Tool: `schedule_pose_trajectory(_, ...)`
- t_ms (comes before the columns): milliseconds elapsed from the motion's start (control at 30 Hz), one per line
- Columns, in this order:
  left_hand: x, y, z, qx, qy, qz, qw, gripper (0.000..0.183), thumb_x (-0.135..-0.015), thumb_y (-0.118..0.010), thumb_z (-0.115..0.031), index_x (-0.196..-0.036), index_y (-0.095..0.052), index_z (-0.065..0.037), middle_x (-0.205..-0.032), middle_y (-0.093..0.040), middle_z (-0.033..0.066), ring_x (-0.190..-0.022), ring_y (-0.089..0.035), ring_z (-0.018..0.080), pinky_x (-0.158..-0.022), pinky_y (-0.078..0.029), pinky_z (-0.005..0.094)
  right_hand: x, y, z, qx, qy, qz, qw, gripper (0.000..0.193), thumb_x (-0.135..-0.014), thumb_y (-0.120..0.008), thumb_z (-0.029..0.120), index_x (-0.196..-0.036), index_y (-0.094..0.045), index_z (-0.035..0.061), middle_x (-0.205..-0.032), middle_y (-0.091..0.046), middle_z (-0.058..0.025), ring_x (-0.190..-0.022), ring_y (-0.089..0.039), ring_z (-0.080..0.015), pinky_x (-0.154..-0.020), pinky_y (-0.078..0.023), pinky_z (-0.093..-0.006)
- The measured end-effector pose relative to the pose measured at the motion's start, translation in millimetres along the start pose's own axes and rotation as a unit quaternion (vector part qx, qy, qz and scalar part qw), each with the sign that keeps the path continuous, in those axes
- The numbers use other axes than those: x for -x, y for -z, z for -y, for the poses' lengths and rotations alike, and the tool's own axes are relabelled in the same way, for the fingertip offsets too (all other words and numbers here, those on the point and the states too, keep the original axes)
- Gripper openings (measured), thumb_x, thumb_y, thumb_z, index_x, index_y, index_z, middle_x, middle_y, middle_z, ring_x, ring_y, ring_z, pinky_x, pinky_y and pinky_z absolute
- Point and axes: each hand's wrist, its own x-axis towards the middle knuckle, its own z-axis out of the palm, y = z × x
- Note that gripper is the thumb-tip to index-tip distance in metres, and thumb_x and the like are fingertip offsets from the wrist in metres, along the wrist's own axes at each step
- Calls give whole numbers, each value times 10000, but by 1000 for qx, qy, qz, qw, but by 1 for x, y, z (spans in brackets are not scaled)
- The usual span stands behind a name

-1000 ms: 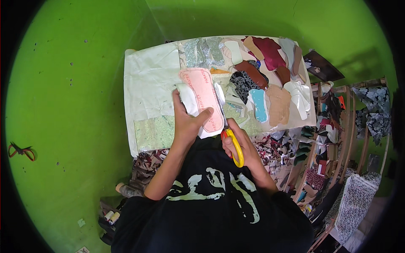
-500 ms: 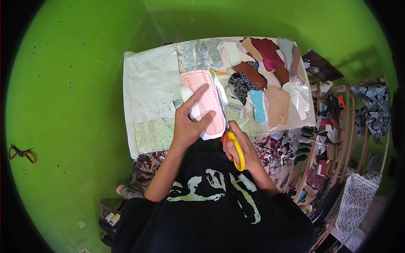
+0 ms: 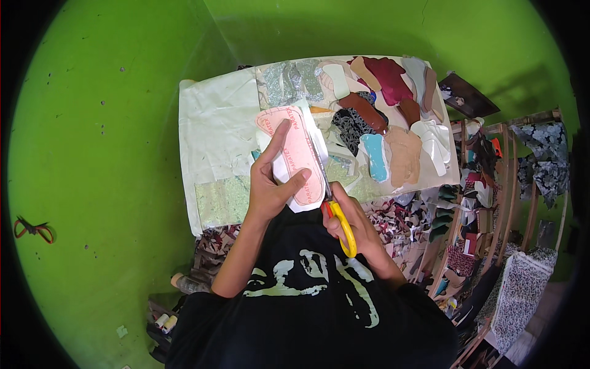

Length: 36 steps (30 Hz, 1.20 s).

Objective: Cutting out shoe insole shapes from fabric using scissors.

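Observation:
My left hand (image 3: 268, 187) grips a pink sole-shaped sheet (image 3: 299, 147) with red print and a drawn outline. Its index finger and thumb press on top, while the other fingers are hidden beneath. White material (image 3: 310, 206) sticks out around the pink sheet. In my right hand (image 3: 355, 222) are scissors (image 3: 347, 237) with yellow and red handles. Their blades lie along the sheet's right edge, where a strip of white material stands out on the far side. Whether the blades are parted is hard to make out.
Beneath the work is a table with a pale cover (image 3: 218, 111). Sole-shaped pieces lie on its right: a turquoise one (image 3: 374, 158), a brown one (image 3: 364, 112), a tan one (image 3: 404, 154) and white ones (image 3: 433, 144). Scrap-filled wooden racks (image 3: 504, 184) stand at right. Another pair of scissors (image 3: 35, 229) is at far left.
The pink sheet and my left hand have shifted slightly left and toward me. Less of the scissor blades shows, and the handles sit slightly lower.

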Motion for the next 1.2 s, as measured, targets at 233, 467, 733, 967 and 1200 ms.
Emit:
schedule_pose_trajectory(233, 1, -9, -15, 44, 11, -16, 999, 899, -765, -802, -53, -1521, -319, 13, -1440, -497, 151, -1262, -525, 196, -1069, -419, 337, -1, -6, 3, 29, 25, -43, 998, 707, -903, -635, 568, -1212, -425, -32, -752, -455, -94, -668, -394, -172, -589, -362, -336)
schedule_pose_trajectory(467, 3, -9, -18, 27, 19, -5, 999, 869, -780, -768, -44, -1515, -312, 42, -1457, -483, 146, -1276, -506, 179, -1078, -398, 325, -7, -13, 12, -7, 41, -47, 998, 648, -936, -600, 549, -1173, -435, -31, -743, -463, -90, -660, -411, -166, -589, -367, -327)
schedule_pose_trajectory(733, 3, -9, -22, -31, -21, -26, 999, 854, -771, -741, -12, -1511, -317, 49, -1486, -455, 155, -1312, -473, 179, -1090, -383, 325, -1, -15, 16, -38, -18, -36, 998, 682, -941, -540, 611, -1174, -436, -22, -747, -466, -88, -657, -419, -172, -608, -383, -332)
schedule_pose_trajectory(967, 7, -10, -20, -35, 7, 38, 999, 847, -764, -739, 3, -1507, -334, 40, -1508, -434, 146, -1349, -433, 182, -1138, -313, 334, -8, -20, 18, -27, 63, -88, 994, 879, -882, -418, 781, -1204, -426, -36, -651, -475, -27, -509, -464, -96, -471, -365, -247)
schedule_pose_trajectory(1200, 11, -6, -15, -19, 12, 25, 999, 835, -773, -738, 0, -1506, -339, 37, -1524, -420, 144, -1375, -410, 187, -1145, -290, 328, -2, -15, 24, -38, -15, -48, 998, 803, -919, -512, 679, -1227, -457, -61, -846, -592, -141, -731, -549, -194, -695, -453, -333)
